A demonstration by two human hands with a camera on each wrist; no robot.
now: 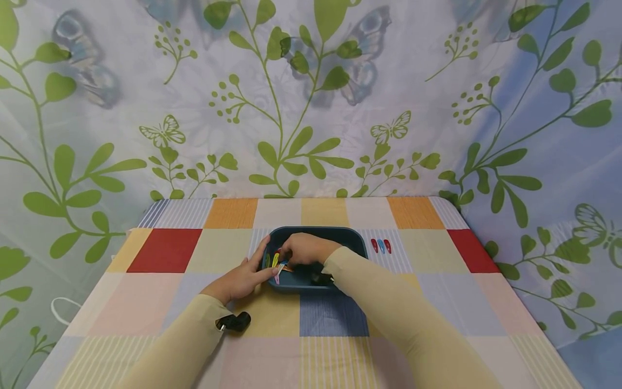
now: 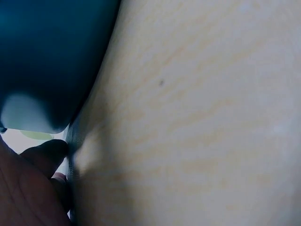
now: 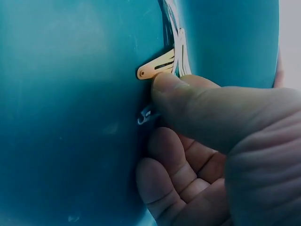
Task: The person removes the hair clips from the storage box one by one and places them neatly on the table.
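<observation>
A dark teal tray [image 1: 350, 237] sits mid-table on a checked cloth. My right hand [image 1: 302, 248] is inside the tray at its left end, fingers curled. In the right wrist view its thumb [image 3: 188, 101] lies just below an orange hair clip [image 3: 157, 68] and pinches a small blue hair clip [image 3: 145, 116] against the fingers. Several coloured clips [image 1: 277, 263] hang on the tray's left rim. My left hand [image 1: 243, 278] rests on the cloth with straight fingers touching that rim. The left wrist view shows only the tray wall [image 2: 47, 61], yellow cloth [image 2: 197, 122] and a thumb [image 2: 40, 157].
Three clips, red, blue and red [image 1: 381, 246], lie on the cloth just right of the tray. A leaf-printed curtain [image 1: 311, 108] closes in the table at the back and both sides. A white cord loop [image 1: 60, 312] hangs off the left edge.
</observation>
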